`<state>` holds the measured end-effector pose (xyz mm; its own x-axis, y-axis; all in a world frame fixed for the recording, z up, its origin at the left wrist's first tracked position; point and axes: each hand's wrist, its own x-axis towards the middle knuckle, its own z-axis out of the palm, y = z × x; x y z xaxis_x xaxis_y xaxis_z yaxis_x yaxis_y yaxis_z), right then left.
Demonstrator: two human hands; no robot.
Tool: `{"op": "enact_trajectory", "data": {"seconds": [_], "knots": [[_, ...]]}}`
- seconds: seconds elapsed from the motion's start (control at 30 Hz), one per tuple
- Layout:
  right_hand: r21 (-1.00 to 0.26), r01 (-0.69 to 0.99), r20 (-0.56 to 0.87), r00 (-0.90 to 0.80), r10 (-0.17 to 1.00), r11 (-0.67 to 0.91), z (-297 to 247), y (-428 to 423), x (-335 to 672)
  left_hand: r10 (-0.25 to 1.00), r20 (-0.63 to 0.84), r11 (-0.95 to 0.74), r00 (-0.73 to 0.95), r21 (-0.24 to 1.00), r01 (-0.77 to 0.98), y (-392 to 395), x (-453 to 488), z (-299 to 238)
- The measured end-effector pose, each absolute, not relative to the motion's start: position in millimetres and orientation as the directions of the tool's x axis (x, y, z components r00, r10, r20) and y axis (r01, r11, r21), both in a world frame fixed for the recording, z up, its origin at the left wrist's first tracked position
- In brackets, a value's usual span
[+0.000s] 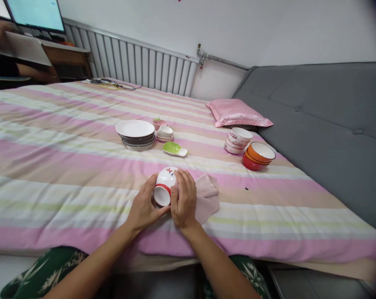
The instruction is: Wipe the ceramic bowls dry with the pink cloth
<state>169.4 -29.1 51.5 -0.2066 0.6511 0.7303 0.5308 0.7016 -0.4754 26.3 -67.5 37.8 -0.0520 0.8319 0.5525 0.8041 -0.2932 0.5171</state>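
Observation:
Between my two hands is a white bowl (167, 177) with a red band round its foot and red and dark marks on its side. It is tipped so that its foot faces me. My left hand (143, 206) is curved round the bowl's left side, thumb below the foot. My right hand (184, 199) wraps the right side, its fingers over the bowl. A crumpled pale pink cloth (207, 198) lies on the bed just right of my right hand. The bowl's mouth is hidden from me.
Beyond my hands stand a stack of plates (135, 129), small dishes (165, 133) and a green leaf-shaped dish (174, 148). Patterned white bowls (238, 140) and orange and red bowls (259, 156) are stacked at right, near a pink pillow (238, 113). Cables (113, 84) lie at the far edge; a person sits far left.

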Motion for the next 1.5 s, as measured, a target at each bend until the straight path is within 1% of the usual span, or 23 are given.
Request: {"op": "enact_trajectory", "data": {"seconds": [0.1,0.23,0.4,0.53,0.6,0.73,0.83,0.9,0.97,1.07,1.17,1.27,1.37,1.5], "knots": [[-0.498,0.516,0.725,-0.193,0.661,0.697,53.2,-27.6,170.1,0.827,0.559,-0.302,-0.048,0.516,0.802,-66.7,26.4,36.0],[-0.535,0.486,0.712,-0.182,0.679,0.691,56.0,-24.7,171.9,0.811,0.584,-0.326,-0.023,0.484,0.812,-67.1,26.7,35.9],[-0.615,0.436,0.666,-0.16,0.729,0.658,58.1,-19.6,174.9,0.802,0.597,-0.317,-0.012,0.443,0.839,-68.0,28.2,34.5],[-0.688,0.357,0.62,-0.163,0.768,0.632,62.0,-15.1,178.6,0.795,0.607,-0.315,-0.011,0.427,0.848,-69.0,29.3,34.0],[-0.748,0.301,0.573,-0.159,0.804,0.592,64.1,-12.7,180.9,0.793,0.609,-0.323,-0.003,0.424,0.846,-69.5,29.7,34.8],[-0.88,0.152,0.435,-0.117,0.893,0.449,62.8,-6.9,183.4,0.798,0.603,-0.328,0.007,0.424,0.844,-69.9,30.7,36.0],[-0.93,0.06,0.359,-0.072,0.931,0.363,57.2,-4.4,181.6,0.803,0.596,-0.31,-0.011,0.434,0.846,-69.8,31.4,35.5],[-0.94,0.069,0.333,-0.034,0.942,0.335,53.6,-5.7,178.9,0.804,0.594,-0.294,-0.033,0.444,0.846,-69.6,31.3,34.8],[-0.931,0.132,0.343,0.005,0.939,0.34,50.7,-9.6,175.8,0.802,0.594,-0.278,-0.058,0.458,0.844,-69.4,30.6,34.1],[-0.87,0.263,0.436,0.01,0.9,0.418,47.1,-18.1,171.1,0.802,0.59,-0.262,-0.095,0.49,0.831,-68.6,28.5,32.7],[-0.757,0.378,0.555,-0.059,0.83,0.533,43.9,-26.3,166.9,0.807,0.576,-0.248,-0.128,0.528,0.812,-67.1,25.5,30.7],[-0.66,0.467,0.602,-0.142,0.786,0.589,42.4,-32.6,164.0,0.816,0.557,-0.232,-0.155,0.561,0.795,-65.6,23.4,29.0],[-0.588,0.529,0.613,-0.201,0.764,0.612,42.6,-35.9,162.4,0.82,0.544,-0.219,-0.179,0.587,0.779,-64.9,23.0,28.9],[-0.514,0.545,0.661,-0.24,0.711,0.662,43.1,-35.8,161.4,0.836,0.511,-0.191,-0.201,0.614,0.766,-65.0,23.8,30.2]]}}
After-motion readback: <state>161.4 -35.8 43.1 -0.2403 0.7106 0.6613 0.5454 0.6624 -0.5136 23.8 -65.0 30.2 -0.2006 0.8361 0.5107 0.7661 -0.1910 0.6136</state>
